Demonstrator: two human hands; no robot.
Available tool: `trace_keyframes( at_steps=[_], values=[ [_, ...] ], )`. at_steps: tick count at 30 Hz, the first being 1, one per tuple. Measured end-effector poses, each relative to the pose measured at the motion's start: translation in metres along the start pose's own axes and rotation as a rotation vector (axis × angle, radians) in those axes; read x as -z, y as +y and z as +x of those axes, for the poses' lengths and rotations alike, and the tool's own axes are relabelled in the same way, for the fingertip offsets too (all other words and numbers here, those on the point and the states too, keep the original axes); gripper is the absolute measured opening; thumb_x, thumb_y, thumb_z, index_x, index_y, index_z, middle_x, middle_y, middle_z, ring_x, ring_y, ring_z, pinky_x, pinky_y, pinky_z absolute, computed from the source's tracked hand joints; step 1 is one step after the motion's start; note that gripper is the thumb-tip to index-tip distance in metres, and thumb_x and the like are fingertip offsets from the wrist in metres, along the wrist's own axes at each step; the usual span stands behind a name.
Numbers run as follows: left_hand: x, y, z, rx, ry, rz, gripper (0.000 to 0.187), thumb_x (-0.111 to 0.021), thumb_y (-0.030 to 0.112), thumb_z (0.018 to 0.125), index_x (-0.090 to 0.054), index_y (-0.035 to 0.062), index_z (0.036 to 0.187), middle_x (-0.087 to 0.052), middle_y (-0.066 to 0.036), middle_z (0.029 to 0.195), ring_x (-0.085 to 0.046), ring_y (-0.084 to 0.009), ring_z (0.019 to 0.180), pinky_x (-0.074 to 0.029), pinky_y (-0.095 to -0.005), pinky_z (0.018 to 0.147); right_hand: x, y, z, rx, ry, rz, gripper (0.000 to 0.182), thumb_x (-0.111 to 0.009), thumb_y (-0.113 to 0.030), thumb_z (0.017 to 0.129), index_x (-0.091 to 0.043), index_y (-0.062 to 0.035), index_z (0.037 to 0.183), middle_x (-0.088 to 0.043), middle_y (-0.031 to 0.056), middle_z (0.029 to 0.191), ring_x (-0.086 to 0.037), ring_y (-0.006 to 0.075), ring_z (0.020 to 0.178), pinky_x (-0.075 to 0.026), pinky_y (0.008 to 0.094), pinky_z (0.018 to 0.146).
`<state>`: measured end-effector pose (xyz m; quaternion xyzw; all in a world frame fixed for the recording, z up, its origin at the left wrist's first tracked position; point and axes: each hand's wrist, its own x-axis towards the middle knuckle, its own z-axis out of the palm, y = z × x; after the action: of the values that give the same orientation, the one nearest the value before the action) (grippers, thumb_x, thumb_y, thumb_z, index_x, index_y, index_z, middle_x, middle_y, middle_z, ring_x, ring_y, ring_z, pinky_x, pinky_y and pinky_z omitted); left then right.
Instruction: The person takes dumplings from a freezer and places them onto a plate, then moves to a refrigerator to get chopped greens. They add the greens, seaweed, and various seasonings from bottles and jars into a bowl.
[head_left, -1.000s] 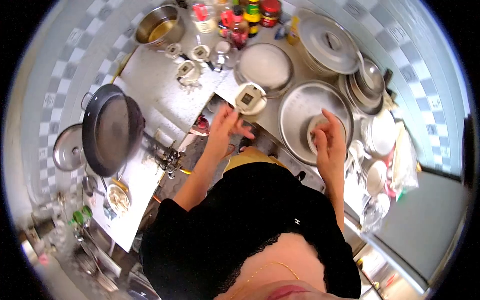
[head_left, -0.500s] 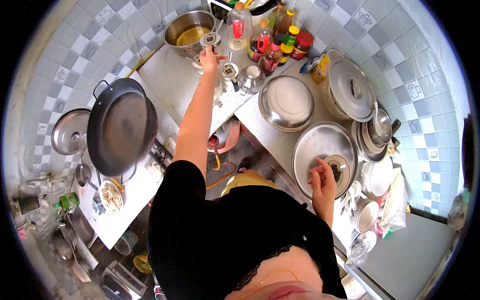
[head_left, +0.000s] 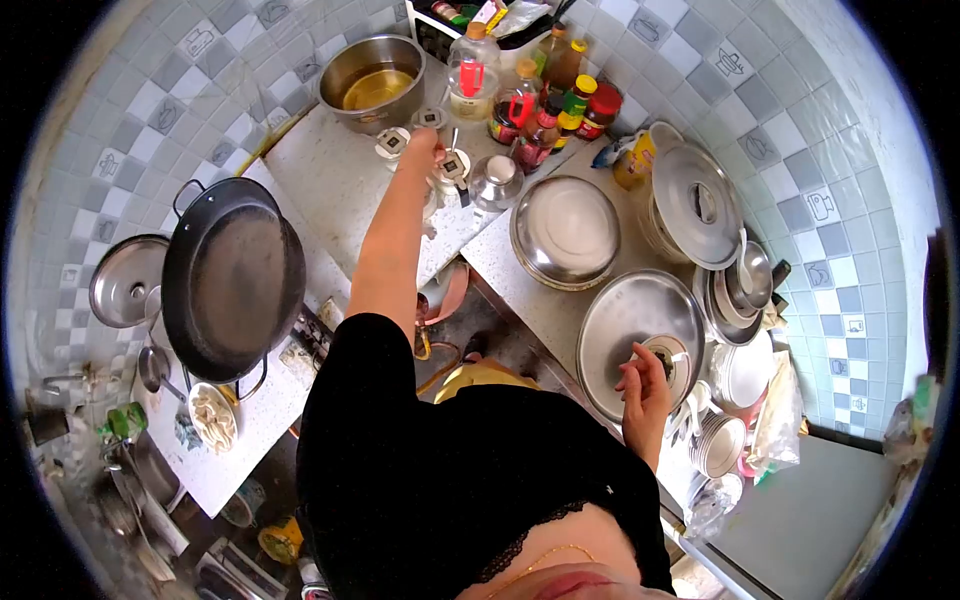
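Note:
My left hand [head_left: 426,148] is stretched out over the back counter, among small seasoning jars with clasped lids. One jar [head_left: 430,118] stands just beyond it, another jar [head_left: 393,142] to its left, and a third jar [head_left: 453,166], with a spoon handle sticking up, to its right. The fingers point away and are mostly hidden, so their grip does not show. My right hand [head_left: 646,398] hovers over a wide steel basin [head_left: 625,310], its fingers loosely bent and apart. Beside its fingertips sits a small bowl [head_left: 680,372], partly covered by the hand.
A steel pot [head_left: 352,112] with yellowish liquid stands at the back left, near several sauce bottles [head_left: 537,140]. A large black pan [head_left: 232,270] is at left. A steel lidded dish [head_left: 566,228], a small steel pot [head_left: 496,184] and stacked plates [head_left: 745,372] occupy the right side.
My left hand has drawn back slightly from the jar near the pot, toward my body. That jar now sits nearer the others. My right hand has barely moved; the view has shifted a little.

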<state>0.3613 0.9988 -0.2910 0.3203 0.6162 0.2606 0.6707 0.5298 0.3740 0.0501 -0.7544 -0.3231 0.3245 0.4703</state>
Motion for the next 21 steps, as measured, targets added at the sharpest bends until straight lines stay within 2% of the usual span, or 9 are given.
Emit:
trace_keyframes(
  at_steps=[1,4,5,9,12,13,15,17,21],
  values=[
    [0.001,-0.005,-0.005,-0.06,-0.027,-0.109,0.023,-0.047,0.018,0.091,-0.055,-0.0025,0.096,-0.062,-0.018,0.077,-0.061,-0.0233,0.056,-0.049,-0.0308,0.041,-0.001,0.001,0.001,0.008,0.003,0.007,0.031,-0.051,-0.009,0.097,-0.051,-0.0012,0.126,-0.057,0.0033,0.094,-0.05,0.009,0.075,-0.04,0.0211,0.067],
    [0.001,0.028,-0.154,-0.189,-0.088,-0.176,0.03,-0.047,0.02,0.092,-0.054,-0.0074,0.102,-0.064,-0.018,0.083,-0.068,-0.0268,0.067,-0.054,-0.0348,0.045,-0.001,0.006,0.008,0.044,-0.027,-0.016,0.031,-0.051,-0.01,0.097,-0.051,-0.001,0.126,-0.057,0.0034,0.093,-0.05,0.0091,0.075,-0.04,0.021,0.067],
    [-0.001,0.032,-0.156,-0.21,-0.014,-0.012,0.032,-0.046,0.015,0.092,-0.051,-0.013,0.107,-0.064,-0.019,0.089,-0.07,-0.0322,0.075,-0.059,-0.0396,0.05,-0.002,0.005,0.01,0.049,-0.036,-0.015,0.031,-0.051,-0.01,0.097,-0.051,-0.001,0.126,-0.057,0.0034,0.093,-0.05,0.0091,0.075,-0.04,0.021,0.067],
    [0.008,0.041,-0.146,-0.427,0.159,0.111,0.038,-0.051,0.014,0.091,-0.046,-0.0175,0.111,-0.063,-0.021,0.095,-0.069,-0.034,0.076,-0.062,-0.0431,0.059,-0.006,-0.004,0.016,0.035,-0.064,-0.022,0.031,-0.051,-0.01,0.097,-0.052,-0.0004,0.126,-0.056,0.0039,0.091,-0.051,0.0097,0.075,-0.042,0.0222,0.07],
    [0.014,0.085,-0.159,-0.356,-0.027,-0.853,0.055,-0.057,0.018,0.09,-0.036,-0.0204,0.123,-0.061,-0.02,0.113,-0.066,-0.0357,0.089,-0.058,-0.0495,0.08,-0.009,-0.005,0.019,0.062,-0.093,-0.059,0.029,-0.05,-0.008,0.097,-0.052,-0.0002,0.125,-0.056,0.0044,0.09,-0.051,0.0102,0.075,-0.044,0.0231,0.071],
    [0.021,0.098,-0.153,-0.379,-0.028,-0.809,0.053,-0.057,0.021,0.091,-0.039,-0.0167,0.123,-0.06,-0.018,0.117,-0.064,-0.0338,0.093,-0.056,-0.0473,0.082,-0.01,-0.005,0.021,0.078,-0.106,-0.082,0.029,-0.049,-0.008,0.097,-0.052,-0.0001,0.125,-0.056,0.0044,0.09,-0.051,0.0102,0.075,-0.044,0.0231,0.071],
    [0.038,0.112,-0.135,-0.48,0.192,0.052,0.05,-0.056,0.027,0.091,-0.044,-0.0092,0.124,-0.056,-0.015,0.123,-0.06,-0.0301,0.101,-0.054,-0.0431,0.084,-0.013,-0.009,0.021,0.066,-0.107,-0.095,0.029,-0.049,-0.008,0.097,-0.052,0.0,0.125,-0.056,0.0045,0.09,-0.051,0.0103,0.075,-0.044,0.023,0.07],
    [0.044,0.131,-0.144,-0.4,0.393,0.978,0.048,-0.054,0.032,0.092,-0.049,-0.0017,0.125,-0.053,-0.011,0.129,-0.056,-0.0264,0.109,-0.052,-0.0389,0.087,-0.015,-0.012,0.022,0.032,-0.099,-0.106,0.03,-0.049,-0.008,0.097,-0.052,-0.0002,0.125,-0.055,0.0046,0.091,-0.051,0.0105,0.077,-0.044,0.0227,0.07],
    [0.042,0.14,-0.151,-0.291,0.406,1.165,0.047,-0.052,0.041,0.092,-0.057,0.0096,0.127,-0.047,-0.006,0.138,-0.05,-0.0208,0.121,-0.049,-0.0326,0.091,-0.018,-0.012,0.017,0.0,-0.051,-0.044,0.029,-0.049,-0.008,0.097,-0.052,-0.0005,0.125,-0.056,0.0046,0.091,-0.051,0.0105,0.077,-0.044,0.0228,0.071]
  ],
)
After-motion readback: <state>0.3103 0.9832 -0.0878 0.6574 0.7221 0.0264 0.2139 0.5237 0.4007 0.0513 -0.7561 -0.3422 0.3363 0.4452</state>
